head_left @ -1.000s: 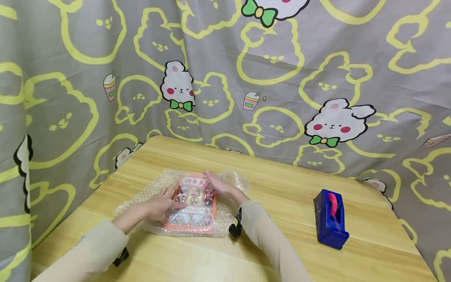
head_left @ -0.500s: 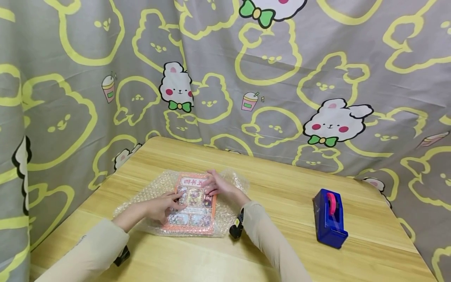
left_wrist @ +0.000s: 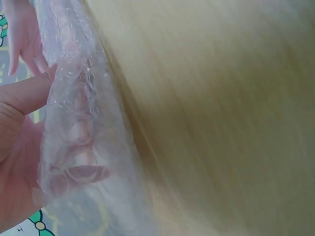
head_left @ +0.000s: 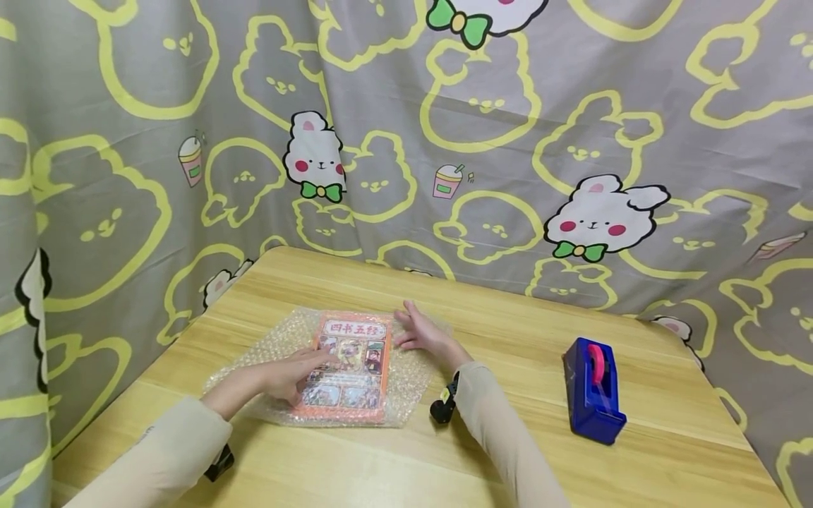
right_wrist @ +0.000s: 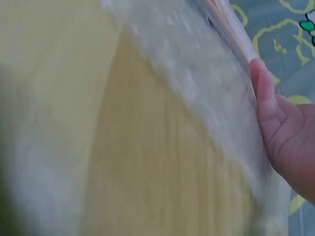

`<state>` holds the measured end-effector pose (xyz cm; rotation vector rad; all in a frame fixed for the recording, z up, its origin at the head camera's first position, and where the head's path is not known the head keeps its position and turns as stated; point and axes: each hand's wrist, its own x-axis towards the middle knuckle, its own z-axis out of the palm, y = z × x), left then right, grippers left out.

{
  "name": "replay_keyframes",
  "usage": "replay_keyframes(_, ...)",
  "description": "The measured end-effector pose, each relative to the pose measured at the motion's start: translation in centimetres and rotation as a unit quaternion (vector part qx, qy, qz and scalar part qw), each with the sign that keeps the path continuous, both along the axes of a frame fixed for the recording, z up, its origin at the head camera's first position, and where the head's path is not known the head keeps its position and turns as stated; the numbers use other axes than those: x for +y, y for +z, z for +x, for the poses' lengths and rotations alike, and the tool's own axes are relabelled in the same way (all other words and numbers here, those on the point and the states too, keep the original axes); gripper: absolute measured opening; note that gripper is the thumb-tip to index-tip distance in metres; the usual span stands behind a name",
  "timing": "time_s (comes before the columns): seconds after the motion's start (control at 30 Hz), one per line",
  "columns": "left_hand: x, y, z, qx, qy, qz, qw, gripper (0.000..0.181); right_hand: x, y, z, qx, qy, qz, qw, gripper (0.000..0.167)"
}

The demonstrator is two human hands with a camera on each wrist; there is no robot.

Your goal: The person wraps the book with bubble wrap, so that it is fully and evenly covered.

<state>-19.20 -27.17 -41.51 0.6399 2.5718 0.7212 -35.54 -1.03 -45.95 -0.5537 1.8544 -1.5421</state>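
An orange-bordered book (head_left: 356, 395) with a picture cover lies on clear bubble wrap (head_left: 267, 349); whether a layer of wrap also covers it is hard to tell. My left hand (head_left: 282, 374) rests on the book's left side, fingers stretched over the cover. In the left wrist view its thumb side lies against the wrap's edge (left_wrist: 93, 113). My right hand (head_left: 427, 335) is just past the book's upper right edge, over the wrap, fingers extended. From the right wrist, these fingers (right_wrist: 266, 91) appear straight, alongside the wrap (right_wrist: 206, 88).
A blue tape dispenser (head_left: 597, 413) with a pink-cored roll (head_left: 595, 363) stands on the right part of the wooden table (head_left: 495, 423). A grey patterned curtain (head_left: 394, 99) hangs behind the table and along its left side.
My right hand has slid right, off the book's cover and onto the wrap beside it. The left hand's fingers have straightened on the cover; the book stays where it was.
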Motion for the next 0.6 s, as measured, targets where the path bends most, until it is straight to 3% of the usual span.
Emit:
replay_keyframes(0.17,0.0,0.0,0.0,-0.004,0.014,-0.011,0.9998,0.094,1.1,0.0,-0.2,0.003,-0.016,-0.001,0.9999,0.066)
replay_keyframes(0.33,-0.1,0.0,-0.2,0.000,-0.003,-0.026,0.9996,0.085,1.9,0.2,-0.6,0.004,-0.034,0.009,0.9994,0.067)
replay_keyframes(0.6,-0.1,0.0,-0.1,-0.005,-0.009,-0.036,0.9993,0.085,3.1,0.0,-1.0,-0.008,-0.059,0.008,0.9982,0.069)
